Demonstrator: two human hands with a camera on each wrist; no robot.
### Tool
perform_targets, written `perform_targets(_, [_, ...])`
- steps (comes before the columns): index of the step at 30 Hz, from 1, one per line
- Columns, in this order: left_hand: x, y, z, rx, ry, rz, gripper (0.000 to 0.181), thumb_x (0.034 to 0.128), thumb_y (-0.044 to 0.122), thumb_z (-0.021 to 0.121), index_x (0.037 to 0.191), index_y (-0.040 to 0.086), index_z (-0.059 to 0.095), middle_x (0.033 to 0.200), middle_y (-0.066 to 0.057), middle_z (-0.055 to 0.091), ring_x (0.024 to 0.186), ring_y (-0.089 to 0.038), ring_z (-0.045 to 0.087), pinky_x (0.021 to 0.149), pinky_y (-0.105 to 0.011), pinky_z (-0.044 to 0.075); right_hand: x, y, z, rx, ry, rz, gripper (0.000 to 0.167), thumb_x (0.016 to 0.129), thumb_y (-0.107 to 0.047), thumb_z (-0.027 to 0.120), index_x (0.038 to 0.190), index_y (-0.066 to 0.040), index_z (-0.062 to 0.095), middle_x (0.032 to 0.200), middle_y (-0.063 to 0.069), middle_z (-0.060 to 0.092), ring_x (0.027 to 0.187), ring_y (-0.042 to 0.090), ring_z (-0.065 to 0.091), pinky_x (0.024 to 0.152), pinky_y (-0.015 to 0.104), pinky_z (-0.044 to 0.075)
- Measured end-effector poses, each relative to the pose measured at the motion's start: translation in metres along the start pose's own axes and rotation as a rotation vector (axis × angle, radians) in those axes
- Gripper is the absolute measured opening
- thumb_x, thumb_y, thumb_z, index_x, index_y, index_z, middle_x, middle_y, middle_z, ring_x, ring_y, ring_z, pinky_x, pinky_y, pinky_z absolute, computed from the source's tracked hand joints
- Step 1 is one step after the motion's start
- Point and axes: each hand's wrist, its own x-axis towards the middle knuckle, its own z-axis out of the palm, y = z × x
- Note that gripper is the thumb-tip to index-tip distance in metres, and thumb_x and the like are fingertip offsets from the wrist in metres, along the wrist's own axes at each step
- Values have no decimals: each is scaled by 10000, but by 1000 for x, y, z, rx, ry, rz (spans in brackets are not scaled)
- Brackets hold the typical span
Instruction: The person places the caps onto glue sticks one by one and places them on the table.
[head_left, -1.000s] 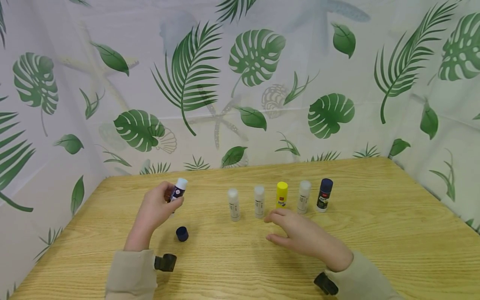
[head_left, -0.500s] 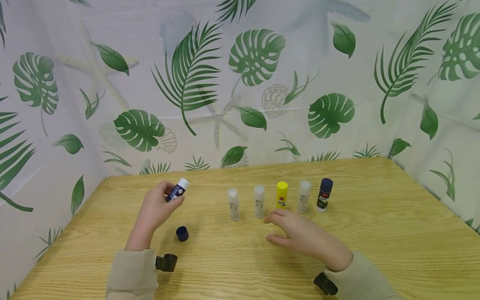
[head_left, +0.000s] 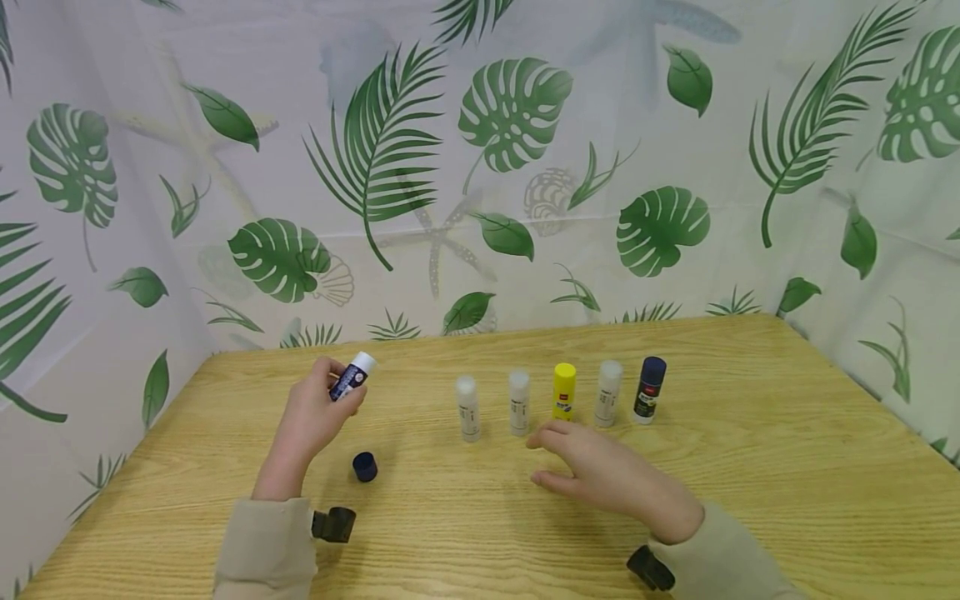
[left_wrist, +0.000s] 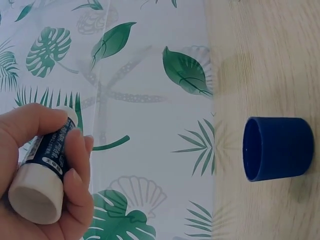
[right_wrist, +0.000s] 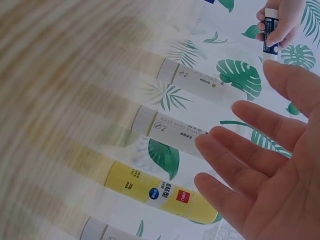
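Note:
My left hand (head_left: 318, 412) grips an uncapped navy glue stick (head_left: 349, 381) above the table, tilted with its white end up to the right. In the left wrist view the thumb and fingers wrap round its dark label (left_wrist: 52, 150). Below it, a dark blue cap (head_left: 365, 467) stands on the table; its open side shows in the left wrist view. My right hand (head_left: 600, 471) hovers, fingers relaxed and holding nothing, in front of a yellow glue stick (head_left: 564, 390) and a white glue stick (head_left: 518, 403).
Also upright in the row are another white glue stick (head_left: 468, 410) at the left, one more white glue stick (head_left: 608, 395) and a capped navy glue stick (head_left: 649, 390) at the right. A leaf-print cloth (head_left: 420, 192) hangs behind the wooden table (head_left: 450, 533).
The glue stick in my left hand has tilted further over to the right, and its label has turned more into view. The right hand has stayed almost still.

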Motion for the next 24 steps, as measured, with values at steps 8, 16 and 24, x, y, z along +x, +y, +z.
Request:
perform_targets(8, [1,-2,1,-3,3,13,320,866,216,548,1065,-9,436,911,-174,533,690,-217,529,544,-281,438,1,1,1,4,-2,3,319,835,-236,612,1093,-52,574,1075,40,547,942,203,555,735,319,469])
perform_targets(16, [2,-2,0,4,10,23,314,881,222,518,1080,-20,494,858,-137,530,661,-210,464,539,-286,397,1,0,1,-8,-1,3,322,838,-250,609,1090,-54,577,1078,41,552,943,180,554,743,315,468])
perform_targets(24, [1,-2,0,12,10,50,324,868,190,534,1102,-31,497,890,-147,534,645,-202,460,533,-285,398,2,0,-1,12,-10,0,320,843,-245,602,1091,-44,572,1080,58,549,940,199,557,735,321,468])
